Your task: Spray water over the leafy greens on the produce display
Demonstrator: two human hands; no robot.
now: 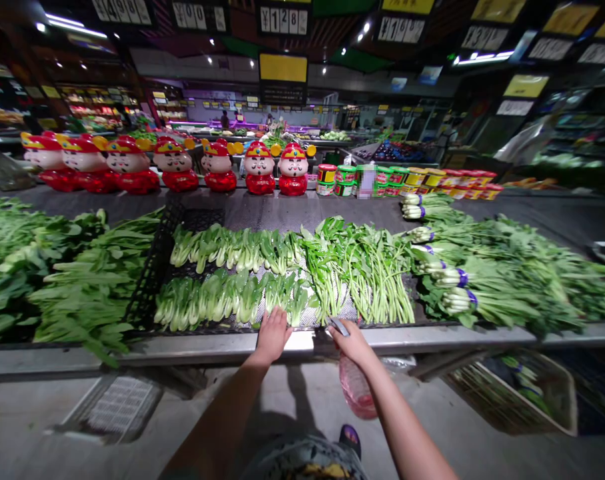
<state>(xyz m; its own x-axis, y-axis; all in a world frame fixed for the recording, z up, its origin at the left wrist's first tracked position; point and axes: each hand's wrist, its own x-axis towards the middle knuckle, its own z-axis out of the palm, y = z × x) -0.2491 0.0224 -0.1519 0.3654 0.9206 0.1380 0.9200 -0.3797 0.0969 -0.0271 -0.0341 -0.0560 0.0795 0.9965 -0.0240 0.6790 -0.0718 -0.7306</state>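
My left hand rests at the front edge of the display, fingers stretched out against the lower row of bok choy. Whether it presses on a bunch there, I cannot tell. In my right hand is a spray bottle with a clear pink body, held by the neck below its grey head. The bottle hangs in front of the metal edge, its head near the stem ends of the leafy long-stemmed greens. A second row of bok choy lies behind the first.
A black crate wall separates leafy greens on the left. Purple-banded bunches lie to the right. Red figurine jars and small cans line the back. Below the metal edge stand a grey crate and a beige basket.
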